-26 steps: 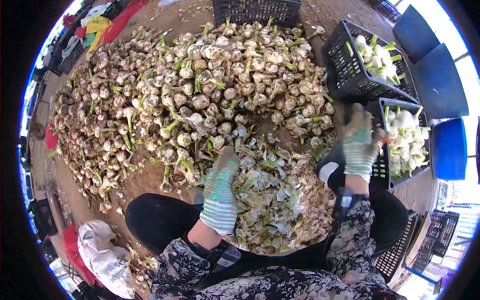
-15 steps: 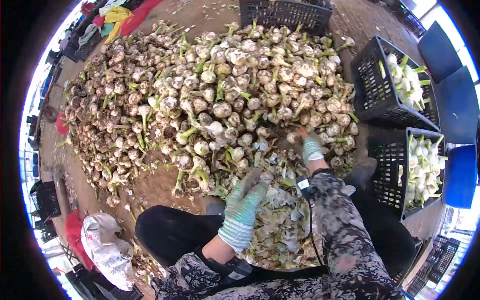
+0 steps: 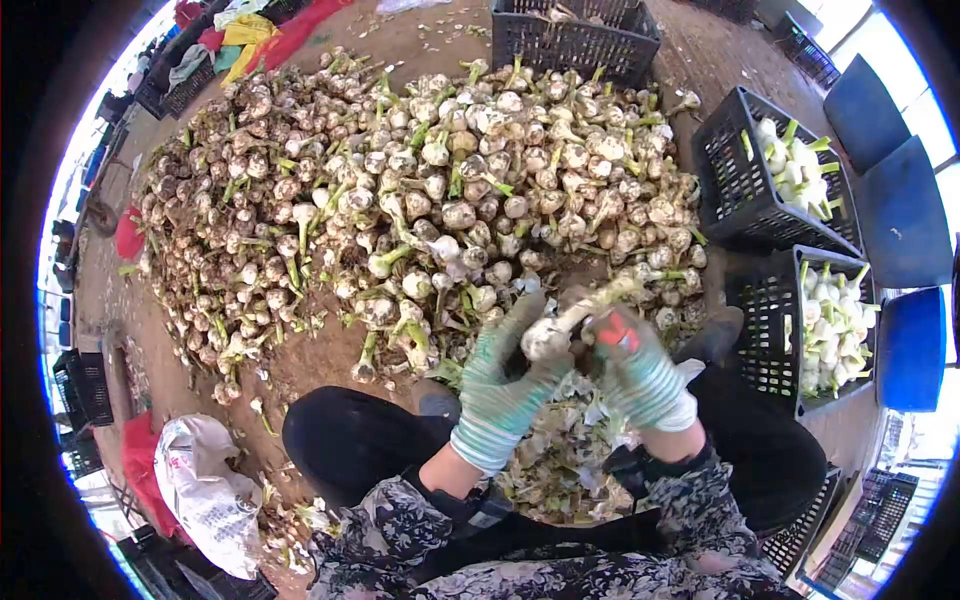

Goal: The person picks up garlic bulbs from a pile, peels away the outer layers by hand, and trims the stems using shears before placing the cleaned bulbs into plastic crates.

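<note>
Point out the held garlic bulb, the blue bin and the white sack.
Garlic bulb (image 3: 545, 341): head view, on its round head.
Blue bin (image 3: 911, 350): head view, on its side.
White sack (image 3: 207, 508): head view, on its middle.

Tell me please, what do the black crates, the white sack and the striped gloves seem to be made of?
Black crates: probably moulded plastic, dull, with regular openings in the walls. White sack: likely woven plastic, slightly shiny, judging by its creases and print. Striped gloves: seemingly knitted fabric, matt, snug at the wrists; the green could be coating or dye.
</note>
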Available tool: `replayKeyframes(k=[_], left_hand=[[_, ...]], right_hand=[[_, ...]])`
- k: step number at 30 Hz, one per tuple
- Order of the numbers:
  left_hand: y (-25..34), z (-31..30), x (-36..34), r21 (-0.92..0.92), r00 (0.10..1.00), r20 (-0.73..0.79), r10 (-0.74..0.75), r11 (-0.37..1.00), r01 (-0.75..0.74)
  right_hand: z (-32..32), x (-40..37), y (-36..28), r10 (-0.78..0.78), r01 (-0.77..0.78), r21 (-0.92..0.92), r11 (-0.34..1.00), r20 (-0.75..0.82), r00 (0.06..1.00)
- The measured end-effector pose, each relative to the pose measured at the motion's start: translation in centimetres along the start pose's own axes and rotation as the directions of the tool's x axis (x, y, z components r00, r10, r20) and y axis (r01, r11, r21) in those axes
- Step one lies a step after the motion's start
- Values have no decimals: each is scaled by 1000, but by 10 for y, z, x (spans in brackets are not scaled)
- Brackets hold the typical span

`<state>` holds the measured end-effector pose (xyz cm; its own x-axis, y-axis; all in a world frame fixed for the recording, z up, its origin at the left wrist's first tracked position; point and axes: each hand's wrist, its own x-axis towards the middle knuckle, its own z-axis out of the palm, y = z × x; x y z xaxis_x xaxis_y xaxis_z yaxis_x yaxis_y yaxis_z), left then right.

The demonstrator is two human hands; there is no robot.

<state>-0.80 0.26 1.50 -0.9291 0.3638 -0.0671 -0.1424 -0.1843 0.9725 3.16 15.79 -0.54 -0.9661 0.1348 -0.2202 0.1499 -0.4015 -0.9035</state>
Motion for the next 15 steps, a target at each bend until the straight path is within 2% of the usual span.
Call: replayKeyframes(k=[1, 2, 3, 4, 5, 6, 7, 9, 10, 13, 14, 15], left_hand=[[4, -1, -2, -5, 1000, 4, 9, 1000, -9], [9, -5, -3, 215, 984, 64, 168, 960, -178], [13, -7, -4, 411, 940, 154, 305, 845, -342], [11, -8, -6, 431, 943, 129, 307, 839, -332], [11, -8, -8, 427, 942, 132, 310, 839, -336], [11, -8, -10, 394, 949, 118, 293, 863, -316], [12, -7, -10, 359, 955, 103, 278, 885, -296], [13, -8, -10, 302, 956, 121, 266, 908, -291], [14, -9, -10, 251, 958, 139, 251, 927, -279], [13, -11, -10, 223, 946, 198, 257, 928, -298], [13, -9, -11, 223, 946, 197, 257, 928, -299], [13, -7, -12, 3, 980, 143, 139, 990, -141]], right_hand=[[10, -5, 3, 51, -51, -16, 999, -12, 999], [14, -14, 0, 63, -111, -386, 916, -133, 989], [22, -16, -2, 56, -105, -390, 915, -136, 989], [33, -16, -2, 1, -30, -211, 977, -135, 991], [38, -18, -2, -52, 49, -24, 998, -144, 988], [37, -20, -1, -101, 101, -11, 995, -159, 982], [32, -21, -2, -107, 106, -16, 994, -160, 981], [21, -24, -7, -19, -39, -326, 945, -173, 985], [27, -26, -7, -97, 46, -212, 976, -235, 967], [23, -33, 1, -142, 105, -160, 982, -246, 959], [9, -34, 0, 53, -111, -314, 943, -187, 981], [6, -36, 4, 53, -111, -315, 943, -187, 981]])
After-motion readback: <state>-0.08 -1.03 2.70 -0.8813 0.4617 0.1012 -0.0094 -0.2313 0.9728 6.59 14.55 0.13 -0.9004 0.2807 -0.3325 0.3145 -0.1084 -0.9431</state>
